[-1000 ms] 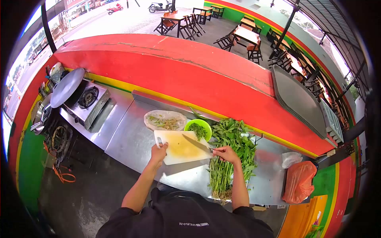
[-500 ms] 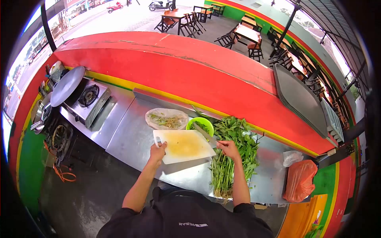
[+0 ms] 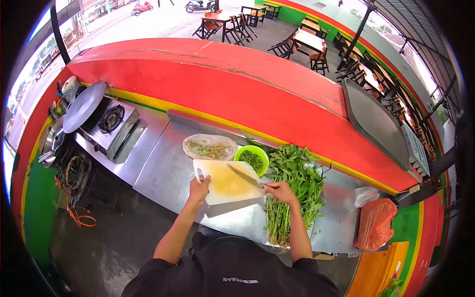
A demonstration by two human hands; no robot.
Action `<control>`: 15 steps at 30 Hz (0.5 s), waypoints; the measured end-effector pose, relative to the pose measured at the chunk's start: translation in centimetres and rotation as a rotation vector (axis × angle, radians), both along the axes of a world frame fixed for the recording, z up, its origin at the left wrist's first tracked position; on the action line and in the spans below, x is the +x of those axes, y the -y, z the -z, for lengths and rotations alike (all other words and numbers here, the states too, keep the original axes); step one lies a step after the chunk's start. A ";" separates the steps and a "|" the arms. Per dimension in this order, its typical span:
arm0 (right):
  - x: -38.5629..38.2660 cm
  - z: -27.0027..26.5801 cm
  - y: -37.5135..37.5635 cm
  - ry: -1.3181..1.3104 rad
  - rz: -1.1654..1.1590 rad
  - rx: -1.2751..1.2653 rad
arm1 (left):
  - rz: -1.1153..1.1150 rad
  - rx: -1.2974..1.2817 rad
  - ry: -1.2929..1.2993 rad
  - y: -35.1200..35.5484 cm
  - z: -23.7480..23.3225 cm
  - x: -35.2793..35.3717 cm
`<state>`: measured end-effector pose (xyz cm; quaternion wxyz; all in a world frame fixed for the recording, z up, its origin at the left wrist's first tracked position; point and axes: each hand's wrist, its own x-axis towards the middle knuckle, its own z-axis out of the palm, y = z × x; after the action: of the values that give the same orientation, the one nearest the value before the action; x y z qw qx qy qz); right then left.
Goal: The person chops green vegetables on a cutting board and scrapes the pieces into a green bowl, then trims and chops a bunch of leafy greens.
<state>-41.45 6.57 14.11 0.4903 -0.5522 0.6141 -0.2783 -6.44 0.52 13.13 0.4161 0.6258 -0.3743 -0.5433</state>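
My left hand [image 3: 199, 189] is closed on the left edge of a white cutting board [image 3: 217, 195] with a yellow stain, near its handle slot. In my right hand [image 3: 281, 191] is the handle of a knife [image 3: 243, 175], whose blade lies over the board, pointing up and left. Just behind the board stands a green bowl [image 3: 265, 157] holding chopped greens [image 3: 251, 159]. Left of it is a clear plastic bag [image 3: 192, 142] with stems and roots. A big pile of leafy greens [image 3: 297, 183] lies beside my right hand, roots toward me.
A gas stove [image 3: 111, 121] with a large metal lid [image 3: 84, 107] stands on the left of the steel counter [image 3: 163, 163]. An orange plastic bag [image 3: 374, 225] sits at the right. Behind runs a red wall [image 3: 213, 84], with dark trays [image 3: 373, 123] on top.
The knife has moved from above the green bowl to over the board, and my right hand has shifted slightly left and down. The chopped greens in the bowl show more fully.
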 end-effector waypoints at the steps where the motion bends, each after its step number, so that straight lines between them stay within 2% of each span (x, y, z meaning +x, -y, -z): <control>1: -0.7 1.4 0.5 0.002 0.003 0.000 | 0.003 0.000 0.002 0.0 0.0 0.1; 4: -1.7 2.9 1.0 -0.045 0.185 0.016 | 0.017 0.006 0.034 0.1 -0.1 0.1; 8: -1.9 4.2 2.1 -0.050 0.283 -0.005 | 0.033 0.002 0.010 0.4 0.2 0.2; 11: -2.7 5.8 3.0 -0.173 0.276 -0.020 | 0.044 0.017 0.013 0.5 0.7 0.4; 15: -2.5 5.9 2.9 -0.097 0.315 -0.115 | 0.046 0.020 -0.004 0.4 0.7 1.0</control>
<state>-43.93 3.68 8.26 0.3782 -0.4892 0.6990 -0.3592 -5.49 0.08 12.47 0.3981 0.6199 -0.3824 -0.5577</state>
